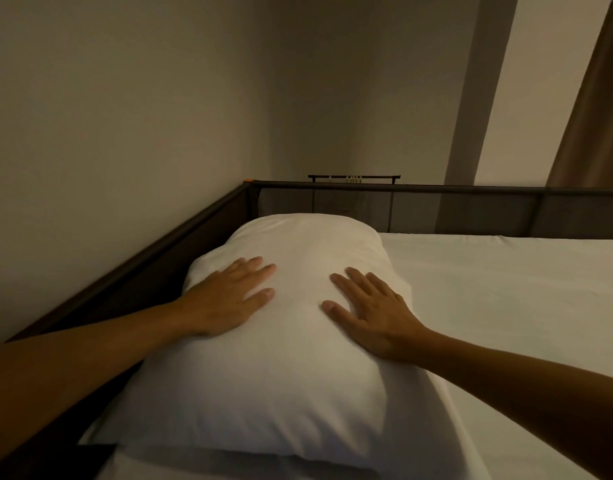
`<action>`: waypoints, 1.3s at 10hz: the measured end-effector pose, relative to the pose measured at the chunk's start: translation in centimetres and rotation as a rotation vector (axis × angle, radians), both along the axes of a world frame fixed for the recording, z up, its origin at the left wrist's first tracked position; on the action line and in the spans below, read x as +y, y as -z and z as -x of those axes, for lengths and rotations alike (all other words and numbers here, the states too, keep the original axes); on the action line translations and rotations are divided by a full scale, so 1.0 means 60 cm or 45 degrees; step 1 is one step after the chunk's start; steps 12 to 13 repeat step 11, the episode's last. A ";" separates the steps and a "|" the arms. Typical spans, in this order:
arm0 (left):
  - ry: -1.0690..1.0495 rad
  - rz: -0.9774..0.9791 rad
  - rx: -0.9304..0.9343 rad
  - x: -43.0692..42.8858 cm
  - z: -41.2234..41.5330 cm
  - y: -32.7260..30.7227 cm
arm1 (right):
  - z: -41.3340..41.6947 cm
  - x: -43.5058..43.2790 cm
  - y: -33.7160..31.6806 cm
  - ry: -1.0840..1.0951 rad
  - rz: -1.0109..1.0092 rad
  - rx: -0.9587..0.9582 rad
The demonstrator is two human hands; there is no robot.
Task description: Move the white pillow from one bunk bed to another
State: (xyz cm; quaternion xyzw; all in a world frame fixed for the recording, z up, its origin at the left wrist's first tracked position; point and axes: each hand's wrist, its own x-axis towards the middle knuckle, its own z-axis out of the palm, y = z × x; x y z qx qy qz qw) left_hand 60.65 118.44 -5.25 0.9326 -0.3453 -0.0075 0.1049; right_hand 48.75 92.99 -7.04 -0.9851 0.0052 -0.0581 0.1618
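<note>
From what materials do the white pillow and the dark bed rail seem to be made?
The plump white pillow looks like soft matte cloth, probably cotton, over a yielding filling: it creases and dents under both hands. The dark bed rail seems to be a smooth, perhaps metal, bar with see-through mesh fabric below it.

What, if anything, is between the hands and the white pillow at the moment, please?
Nothing visible. Both the left hand and the right hand lie flat, fingers spread, directly on top of the pillow, which rests on the mattress beside the dark rail. Neither hand has closed a grip on it.
</note>
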 end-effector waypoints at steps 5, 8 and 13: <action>-0.131 -0.026 0.058 -0.064 -0.100 -0.083 | -0.145 -0.041 -0.060 0.226 0.000 -0.030; -0.084 0.105 0.201 -0.085 -0.158 -0.025 | -0.194 -0.020 -0.041 0.166 -0.010 0.063; -0.356 -0.085 0.093 -0.005 -0.167 -0.064 | -0.158 -0.103 -0.062 0.402 -0.087 0.280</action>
